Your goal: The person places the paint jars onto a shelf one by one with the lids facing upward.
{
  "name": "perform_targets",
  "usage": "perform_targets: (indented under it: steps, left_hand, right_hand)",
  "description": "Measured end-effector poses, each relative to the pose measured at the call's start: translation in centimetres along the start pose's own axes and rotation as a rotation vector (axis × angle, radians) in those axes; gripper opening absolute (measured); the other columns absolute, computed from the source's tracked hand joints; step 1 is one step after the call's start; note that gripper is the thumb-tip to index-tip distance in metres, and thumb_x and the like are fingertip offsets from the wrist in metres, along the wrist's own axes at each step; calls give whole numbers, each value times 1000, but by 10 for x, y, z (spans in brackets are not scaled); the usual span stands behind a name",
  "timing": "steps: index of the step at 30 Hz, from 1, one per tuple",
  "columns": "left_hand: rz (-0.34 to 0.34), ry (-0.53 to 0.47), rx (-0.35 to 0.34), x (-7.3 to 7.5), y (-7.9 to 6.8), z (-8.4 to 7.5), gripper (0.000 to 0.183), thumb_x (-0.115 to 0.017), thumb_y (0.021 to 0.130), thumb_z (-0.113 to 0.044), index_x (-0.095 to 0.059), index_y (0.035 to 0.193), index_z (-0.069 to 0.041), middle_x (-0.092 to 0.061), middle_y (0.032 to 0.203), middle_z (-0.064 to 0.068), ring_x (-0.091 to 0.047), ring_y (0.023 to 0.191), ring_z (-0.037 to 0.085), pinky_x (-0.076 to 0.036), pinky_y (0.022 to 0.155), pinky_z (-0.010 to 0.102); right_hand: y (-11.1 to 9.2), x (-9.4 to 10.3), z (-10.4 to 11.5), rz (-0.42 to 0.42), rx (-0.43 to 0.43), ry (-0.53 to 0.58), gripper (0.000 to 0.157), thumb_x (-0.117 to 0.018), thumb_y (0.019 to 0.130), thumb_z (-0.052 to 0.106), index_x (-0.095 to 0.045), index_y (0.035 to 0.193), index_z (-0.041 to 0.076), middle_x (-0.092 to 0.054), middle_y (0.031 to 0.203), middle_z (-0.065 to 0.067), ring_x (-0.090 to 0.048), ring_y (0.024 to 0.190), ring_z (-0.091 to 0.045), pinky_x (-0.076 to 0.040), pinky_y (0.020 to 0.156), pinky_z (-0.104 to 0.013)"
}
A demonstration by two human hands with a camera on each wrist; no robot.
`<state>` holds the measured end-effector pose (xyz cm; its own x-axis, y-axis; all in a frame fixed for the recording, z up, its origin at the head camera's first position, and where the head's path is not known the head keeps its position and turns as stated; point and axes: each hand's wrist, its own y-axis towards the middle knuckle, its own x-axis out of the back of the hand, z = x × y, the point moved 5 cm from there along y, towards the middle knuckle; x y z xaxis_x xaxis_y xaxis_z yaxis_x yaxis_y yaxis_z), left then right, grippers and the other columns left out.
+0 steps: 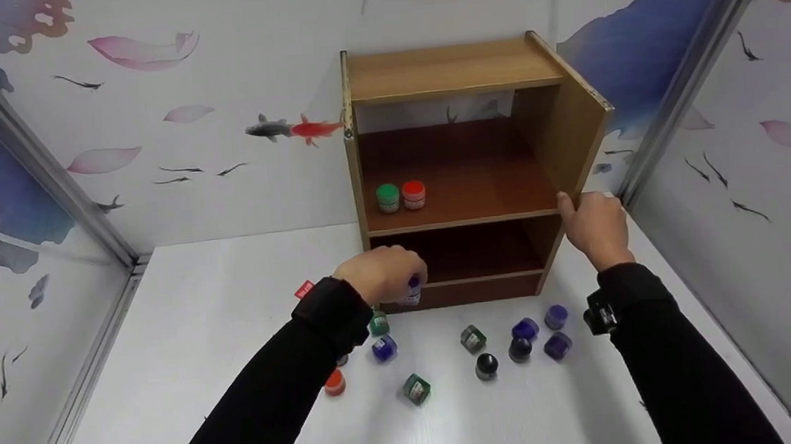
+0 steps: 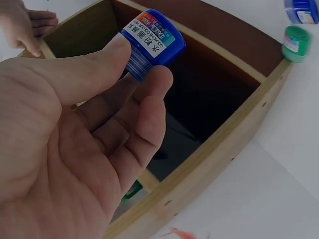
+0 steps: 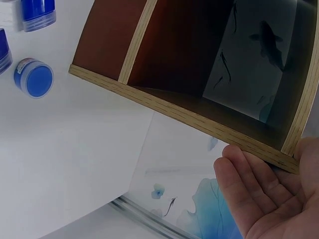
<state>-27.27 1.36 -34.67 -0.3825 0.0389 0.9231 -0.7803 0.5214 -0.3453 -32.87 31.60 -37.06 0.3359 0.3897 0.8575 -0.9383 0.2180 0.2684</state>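
Note:
My left hand [image 1: 382,272] pinches a small blue gouache jar [image 2: 167,45] between thumb and fingertips, in front of the lower compartment of a wooden shelf [image 1: 454,69]. In the left wrist view the jar's printed label shows, and the palm is turned to the camera. At the shelf's right side panel [image 1: 565,138], my right hand [image 1: 597,227] grips the front edge, thumb on the front and fingers along the outer face. On the middle board, a green-lidded jar [image 1: 388,198] and a red-lidded jar [image 1: 414,195] stand side by side at the left.
Several paint jars are scattered on the white table [image 1: 264,430]: green jars [image 1: 417,390], black-lidded jars [image 1: 486,366], blue-purple jars [image 1: 556,316] and an orange-red jar [image 1: 335,382]. A small red tag [image 1: 304,289] lies left of the shelf. Patterned walls [image 1: 218,123] enclose the table.

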Motion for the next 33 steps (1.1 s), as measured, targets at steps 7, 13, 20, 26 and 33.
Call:
perform_targets:
  steps: [7, 13, 20, 26, 33]
  left_hand:
    - [-30, -6, -29, 24, 5, -12, 32, -61, 95, -13, -65, 127, -18, -67, 122, 5, -62, 111, 22, -51, 99, 38]
    - [-33, -3, -21, 41, 11, -18, 34, -59, 97, -14, -62, 130, -19, -65, 126, 6, -61, 115, 22, -50, 101, 39]
    - [-85, 3, -31, 61, 19, -19, 33, -59, 97, -17, -62, 130, -19, -65, 126, 5, -61, 116, 22, -48, 102, 40]
    - [-140, 19, -35, 77, 29, -21, 32, -59, 97, -17, -61, 129, -19, -64, 125, 6, -59, 112, 21, -47, 104, 40]
    - [-200, 56, -40, 89, 42, -21, 31, -54, 99, -13, -63, 128, -18, -65, 124, 5, -59, 112, 20, -47, 103, 37]
  right_hand:
    - [0, 2, -1, 6, -14, 9, 51, -43, 103, 34, -51, 64, 2, -58, 68, -23, -59, 66, -40, -40, 56, -41]
    - [0, -1, -3, 33, -43, 7, 53, -41, 103, 38, -55, 70, -1, -62, 79, -29, -61, 74, -44, -43, 60, -45]
    - [1, -3, -3, 59, -79, 11, 54, -39, 103, 39, -61, 80, -5, -64, 90, -32, -62, 84, -45, -45, 67, -48]
    - [1, -2, -3, 52, -87, 10, 56, -39, 103, 40, -63, 85, -8, -64, 95, -34, -62, 88, -47, -46, 71, -51]
    - [0, -1, -2, 12, -65, 12, 52, -43, 102, 37, -58, 74, -4, -63, 87, -34, -62, 82, -48, -46, 68, -51]
